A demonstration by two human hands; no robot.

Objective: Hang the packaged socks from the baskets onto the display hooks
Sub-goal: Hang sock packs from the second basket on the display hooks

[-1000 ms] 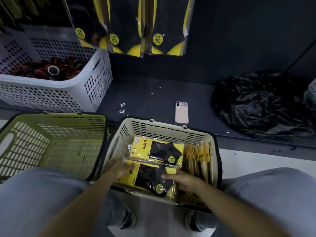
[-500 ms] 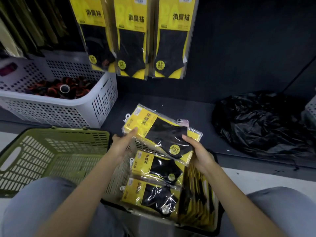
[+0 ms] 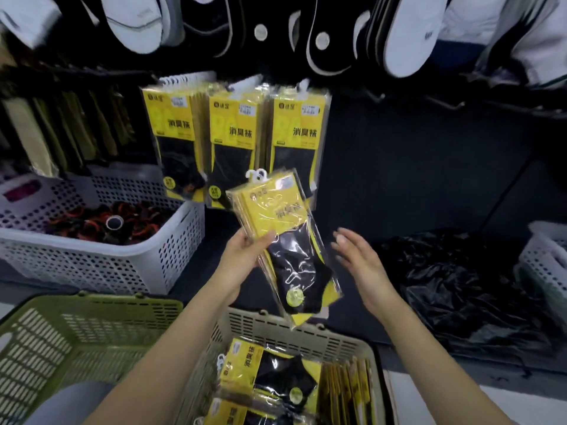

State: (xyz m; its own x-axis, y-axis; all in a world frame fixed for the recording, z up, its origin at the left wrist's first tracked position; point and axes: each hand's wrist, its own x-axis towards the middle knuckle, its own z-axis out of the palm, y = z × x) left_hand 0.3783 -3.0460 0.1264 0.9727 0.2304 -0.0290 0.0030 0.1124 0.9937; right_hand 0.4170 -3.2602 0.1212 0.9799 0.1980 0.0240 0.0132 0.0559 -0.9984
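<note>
Up comes the sock pack (image 3: 285, 243) — lifted clear of the basket (image 3: 306, 329), tilted, just below the hanging packs (image 3: 236, 142). Left hand (image 3: 242, 256) grips its left edge; right hand (image 3: 359, 259) has let go, fingers spread, just beside it.

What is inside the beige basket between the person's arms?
In the beige basket flat sock packs lie stacked; upright packs stand on edge at its right. Anything beneath them is covered.
</note>
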